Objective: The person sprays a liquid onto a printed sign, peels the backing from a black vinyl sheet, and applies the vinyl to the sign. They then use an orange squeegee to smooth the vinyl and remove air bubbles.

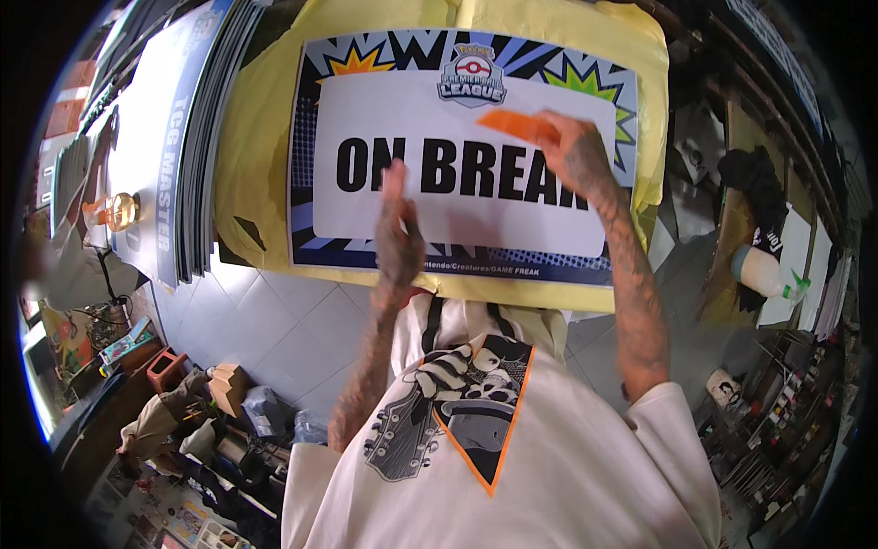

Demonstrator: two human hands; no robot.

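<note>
A printed sign [366, 215] with a white middle panel, large black lettering and a comic-style coloured border lies in front of me. Below it spreads yellow paper [258, 119]. My right hand [574, 151] is closed around a flat orange squeegee [512, 124], which is over the upper right of the white panel; whether its edge touches is hard to tell. My left hand [400, 233] is over the lower left of the panel, somewhat blurred, its fingers stretched forward and holding nothing I can see.
A stack of printed boards [178, 137] stands at the left edge of the yellow paper. To the right, a bottle with a green spray top [764, 270] lies near dark cloth [754, 178]. A cardboard box [229, 386] and plastic bags sit on the tiled floor [302, 316] at lower left.
</note>
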